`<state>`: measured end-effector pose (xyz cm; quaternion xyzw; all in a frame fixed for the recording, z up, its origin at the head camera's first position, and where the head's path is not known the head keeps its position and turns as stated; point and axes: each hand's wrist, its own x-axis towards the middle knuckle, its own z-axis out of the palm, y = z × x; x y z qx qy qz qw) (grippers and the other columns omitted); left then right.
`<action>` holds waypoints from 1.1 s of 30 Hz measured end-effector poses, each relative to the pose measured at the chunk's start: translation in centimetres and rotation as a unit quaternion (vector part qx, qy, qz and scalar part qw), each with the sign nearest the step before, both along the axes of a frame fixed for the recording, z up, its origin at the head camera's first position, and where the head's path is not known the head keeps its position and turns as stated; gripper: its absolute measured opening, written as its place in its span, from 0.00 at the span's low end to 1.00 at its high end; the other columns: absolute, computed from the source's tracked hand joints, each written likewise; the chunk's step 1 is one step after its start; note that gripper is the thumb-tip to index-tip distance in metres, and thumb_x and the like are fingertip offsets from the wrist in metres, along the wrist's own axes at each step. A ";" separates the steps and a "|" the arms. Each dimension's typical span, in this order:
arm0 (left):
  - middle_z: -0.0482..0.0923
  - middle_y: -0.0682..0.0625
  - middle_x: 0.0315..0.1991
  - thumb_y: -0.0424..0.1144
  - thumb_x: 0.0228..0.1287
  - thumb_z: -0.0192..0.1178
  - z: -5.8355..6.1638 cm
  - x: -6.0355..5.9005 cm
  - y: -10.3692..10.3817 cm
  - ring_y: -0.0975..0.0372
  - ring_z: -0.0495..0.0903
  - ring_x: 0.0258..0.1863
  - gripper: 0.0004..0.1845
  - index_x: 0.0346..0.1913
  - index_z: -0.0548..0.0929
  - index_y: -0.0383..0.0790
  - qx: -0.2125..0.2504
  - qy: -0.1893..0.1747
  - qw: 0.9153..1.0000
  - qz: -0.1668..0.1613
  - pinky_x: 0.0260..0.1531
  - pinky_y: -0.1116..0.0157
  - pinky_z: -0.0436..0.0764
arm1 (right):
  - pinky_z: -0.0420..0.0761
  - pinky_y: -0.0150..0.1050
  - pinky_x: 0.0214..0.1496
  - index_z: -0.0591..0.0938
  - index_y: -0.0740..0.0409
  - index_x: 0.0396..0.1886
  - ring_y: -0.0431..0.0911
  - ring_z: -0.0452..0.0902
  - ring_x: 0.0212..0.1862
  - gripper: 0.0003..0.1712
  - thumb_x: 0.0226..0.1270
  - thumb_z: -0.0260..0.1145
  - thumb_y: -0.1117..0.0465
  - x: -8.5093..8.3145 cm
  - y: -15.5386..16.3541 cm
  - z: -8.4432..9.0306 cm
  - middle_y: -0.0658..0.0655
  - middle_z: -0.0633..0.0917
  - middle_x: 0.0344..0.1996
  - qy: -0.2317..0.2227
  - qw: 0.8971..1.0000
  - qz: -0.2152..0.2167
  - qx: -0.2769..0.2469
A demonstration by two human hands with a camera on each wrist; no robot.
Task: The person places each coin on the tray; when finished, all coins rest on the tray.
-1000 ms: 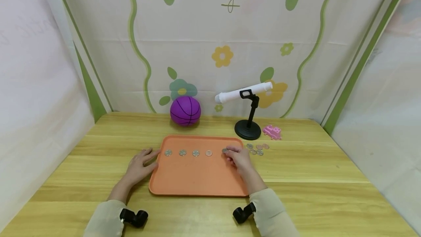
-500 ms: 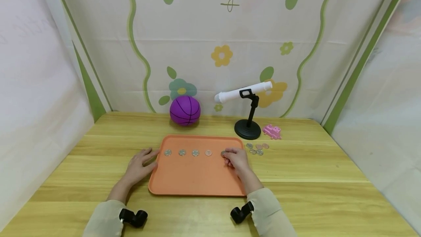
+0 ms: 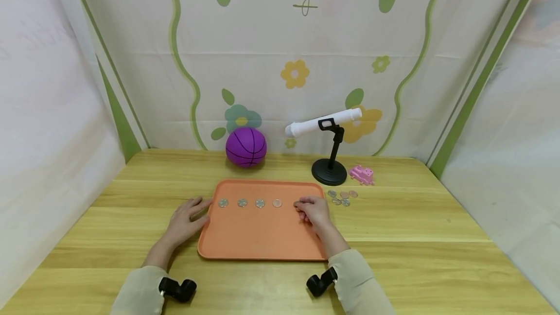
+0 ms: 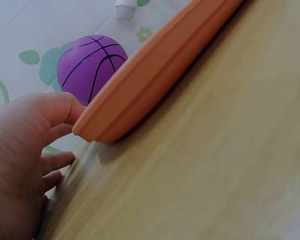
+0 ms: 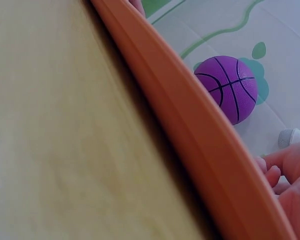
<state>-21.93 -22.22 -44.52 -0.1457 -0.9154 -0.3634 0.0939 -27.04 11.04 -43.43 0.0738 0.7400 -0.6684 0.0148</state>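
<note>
Right hand [image 3: 314, 210] is sitting over the right end of the orange tray [image 3: 262, 242], fingertips curled down and pinching a coin [image 3: 297, 203] that is lying flat on the tray floor at the hand's left edge; the coin is half hidden under the fingers, so whether it is lifted or resting I cannot tell; that coin is sitting at the right end of a row, four more coins [image 3: 250, 203] running leftward from it in one straight line along the tray's far side, evenly spaced, row axis lying left to right; loose coins [image 3: 342, 197] are lying on the table [image 3: 415, 237] just past the tray's right edge, right of the hand and near it; left hand [image 3: 185, 218] is resting flat and relaxed on the table, fingers touching the tray's left rim, gripping nothing, well apart from the pile; so the right hand is the nearer one to both the row's end and the pile.
</note>
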 end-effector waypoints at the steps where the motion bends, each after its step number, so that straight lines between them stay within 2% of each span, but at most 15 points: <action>1: 0.56 0.31 0.58 0.41 0.58 0.54 0.0 0.0 0.0 0.39 0.47 0.59 0.24 0.57 0.69 0.36 0.000 0.000 1.000 0.000 0.52 0.41 0.43 | 0.64 0.27 0.10 0.76 0.72 0.39 0.39 0.67 0.10 0.14 0.51 0.63 0.70 0.0 0.0 0.0 0.58 0.80 0.20 0.000 1.000 0.000 0.000; 9: 0.56 0.31 0.58 0.40 0.57 0.53 0.1 0.1 0.0 0.39 0.47 0.59 0.24 0.57 0.69 0.35 0.003 -0.002 1.000 0.000 0.52 0.41 0.42 | 0.65 0.27 0.11 0.76 0.73 0.42 0.39 0.66 0.11 0.16 0.52 0.61 0.70 0.0 0.1 0.2 0.58 0.80 0.19 -0.007 1.000 0.010 -0.005; 14: 0.56 0.31 0.58 0.40 0.57 0.54 0.1 0.1 0.0 0.39 0.47 0.59 0.24 0.57 0.69 0.35 0.004 -0.004 1.000 0.000 0.52 0.41 0.42 | 0.64 0.28 0.13 0.74 0.70 0.48 0.39 0.67 0.12 0.20 0.53 0.61 0.68 0.1 0.7 1.0 0.59 0.80 0.20 -0.013 0.999 0.038 -0.009; 21: 0.56 0.31 0.58 0.40 0.57 0.54 0.0 0.2 -0.1 0.39 0.47 0.59 0.24 0.57 0.69 0.35 0.009 -0.004 1.000 -0.001 0.52 0.42 0.42 | 0.67 0.32 0.20 0.73 0.69 0.50 0.41 0.68 0.17 0.22 0.54 0.61 0.66 -0.1 2.7 2.7 0.54 0.80 0.22 0.018 0.995 0.093 0.004; 26: 0.56 0.31 0.58 0.40 0.57 0.54 -0.1 0.2 -0.1 0.39 0.47 0.59 0.24 0.57 0.69 0.36 0.009 -0.001 1.000 -0.003 0.52 0.42 0.42 | 0.71 0.34 0.24 0.72 0.71 0.49 0.42 0.69 0.19 0.21 0.56 0.60 0.65 -0.2 5.0 3.8 0.53 0.80 0.24 0.035 0.995 0.088 0.017; 33: 0.57 0.31 0.58 0.40 0.58 0.53 -0.1 0.0 -0.1 0.39 0.48 0.58 0.23 0.57 0.70 0.36 0.008 0.007 1.000 -0.004 0.52 0.41 0.43 | 0.72 0.31 0.24 0.72 0.73 0.48 0.40 0.70 0.20 0.22 0.56 0.60 0.63 -0.4 9.0 4.0 0.52 0.81 0.24 0.064 0.995 0.073 0.034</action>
